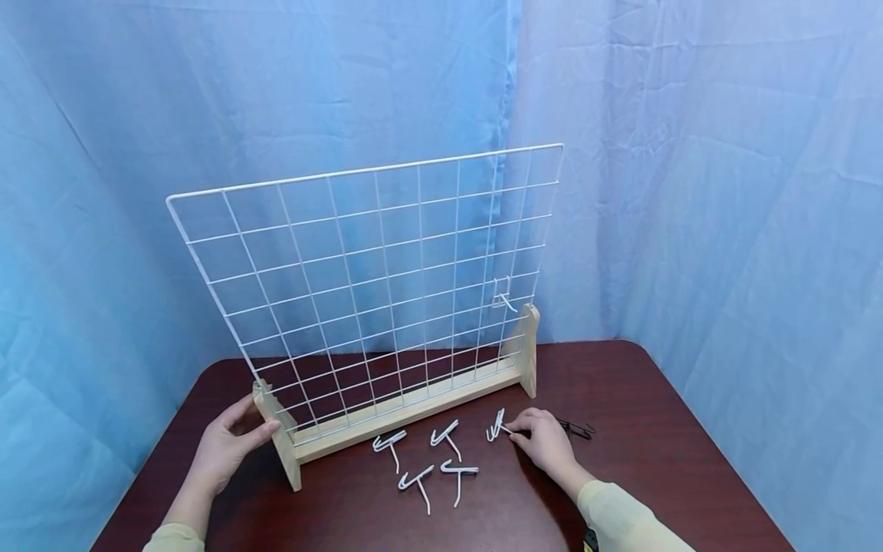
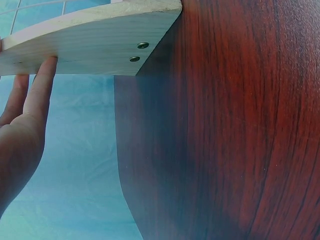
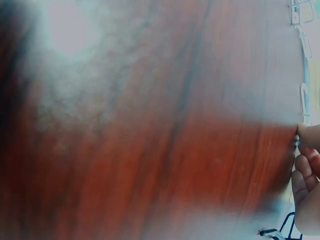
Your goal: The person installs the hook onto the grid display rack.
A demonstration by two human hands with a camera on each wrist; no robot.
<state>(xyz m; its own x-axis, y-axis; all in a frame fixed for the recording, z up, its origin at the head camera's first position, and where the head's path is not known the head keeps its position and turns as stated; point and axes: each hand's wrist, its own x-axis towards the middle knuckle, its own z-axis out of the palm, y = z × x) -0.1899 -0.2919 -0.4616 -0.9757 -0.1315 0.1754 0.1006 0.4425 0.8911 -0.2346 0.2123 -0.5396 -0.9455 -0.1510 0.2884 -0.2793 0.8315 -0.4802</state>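
Pinched by its prong between thumb and fingers of the right hand (image 1: pixel 545 441): a white bent-wire hook (image 1: pixel 497 426), just in front of the stand's right half; contact with the dark red-brown, wood-grained surface (image 1: pixel 641 429) not possible to tell. Just beside the same hand, partly hidden by it: thin black wire pieces (image 1: pixel 579 430). Gripped between thumb and fingers of the left hand (image 1: pixel 224 445): the left upright end panel (image 1: pixel 279 445) of a pale wooden stand (image 1: pixel 414 409), with two metal screws (image 2: pixel 143 45) in its outer face. Lying apart from one another, left of the pinched hook: four similar white hooks (image 1: pixel 447 438). Standing upright in the stand: a white rectangular wire grid (image 1: pixel 384 248). Hung low near its right edge: one further white hook (image 1: pixel 509 303). Behind: light-blue fabric curtains (image 1: pixel 310 84).
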